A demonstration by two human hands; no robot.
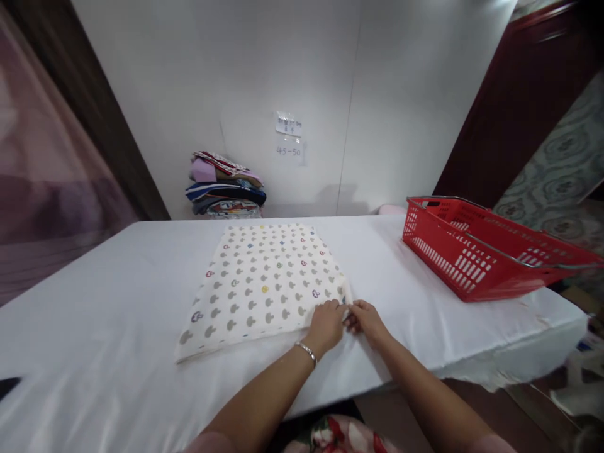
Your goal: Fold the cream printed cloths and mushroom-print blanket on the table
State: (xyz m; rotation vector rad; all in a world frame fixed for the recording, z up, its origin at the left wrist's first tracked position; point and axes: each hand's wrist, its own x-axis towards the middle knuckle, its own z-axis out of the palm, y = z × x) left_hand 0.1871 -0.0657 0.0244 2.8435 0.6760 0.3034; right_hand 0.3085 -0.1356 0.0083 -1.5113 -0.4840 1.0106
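Note:
A white cloth with a mushroom print (271, 283) lies folded into a flat rectangle on the white-covered table (108, 296). My left hand (328, 324), with a bracelet at its wrist, rests at the cloth's near right corner, its fingers pinching the edge. Right beside it, my right hand (365, 321) grips the same corner between thumb and fingers. That corner is slightly lifted and partly hidden by the fingers of both hands.
A red plastic basket (453, 251) with metal handles stands at the table's right side. Behind the table's far edge rises a stack of folded clothes (226, 189) against the white wall. Paper labels (289, 138) are taped to that wall.

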